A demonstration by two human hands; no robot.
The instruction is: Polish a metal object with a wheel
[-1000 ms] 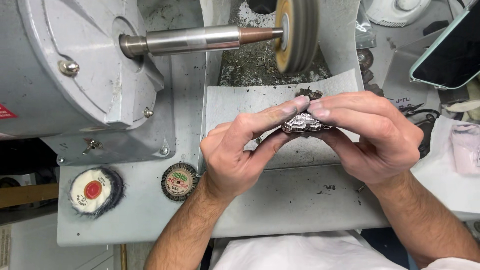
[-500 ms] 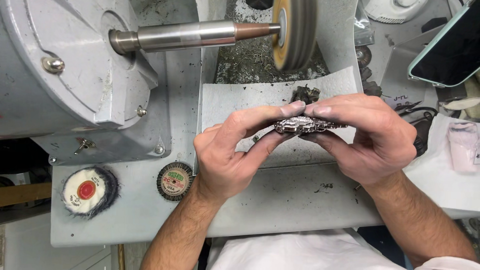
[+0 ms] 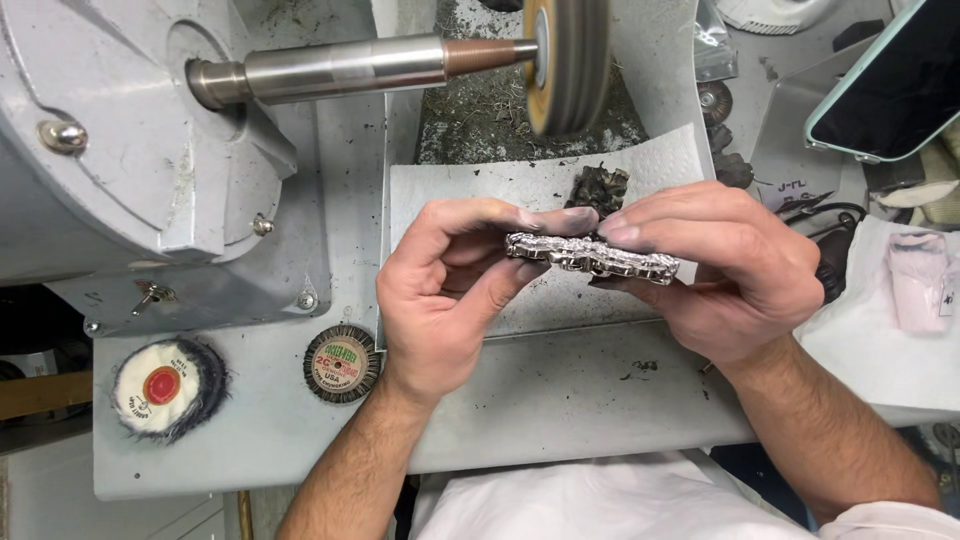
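Far left on the grey tabletop (image 3: 560,400): a white buffing wheel (image 3: 165,388), then a small bristle wheel (image 3: 341,363). Above, the polishing motor (image 3: 130,150) drives its spindle (image 3: 350,68) and buff (image 3: 565,62). Left hand (image 3: 450,290) and right hand (image 3: 730,265), each grip pinching the silver chain bracelet (image 3: 590,257), hold it over white paper (image 3: 480,190). A phone (image 3: 895,85) lies far right.

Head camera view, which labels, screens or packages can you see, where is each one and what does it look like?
Phone: top right, propped at a tilt, dark blank screen, pale green case.
Small brush wheel: on the grey bench beside the left hand, round green and red label.
White buffing wheel: lower left, round red centre label.
Pink packet: far right on white paper.
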